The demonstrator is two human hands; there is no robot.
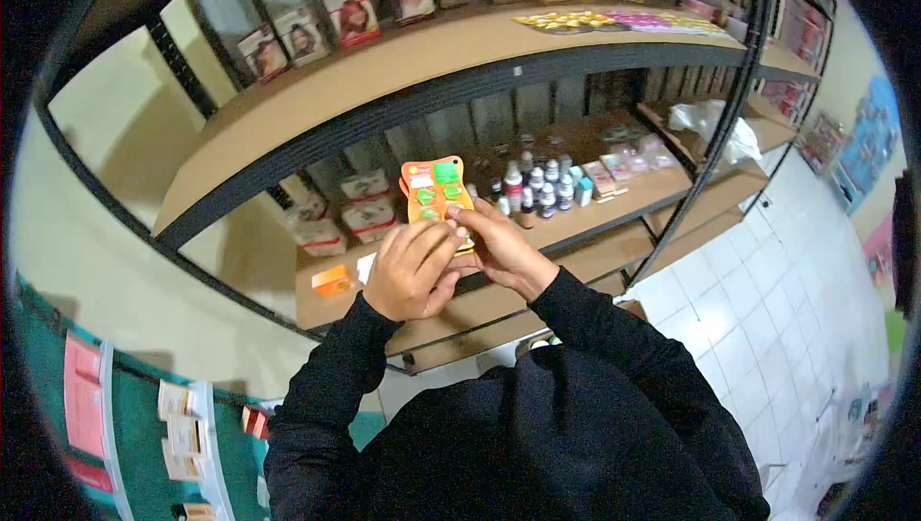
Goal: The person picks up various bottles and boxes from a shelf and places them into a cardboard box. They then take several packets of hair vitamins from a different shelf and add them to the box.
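In front of my chest, above the lower shelf, I hold what looks like a small stack of orange cards (435, 180) with green and white patches on the front. My right hand (510, 248) grips the lower right side, its thumb on the face. Bent over the lower left part are the fingers of my left hand (414, 267), which hide that area of the cards. The print is too small to read.
The upper shelf (384, 75) carries several hair-colour boxes (353, 12) and yellow and pink sachets (614, 20). On the lower shelf are bottles (537, 180), white packs (369, 209), an orange box (332, 280) and a plastic bag (720, 128). A black post (715, 147) stands at right.
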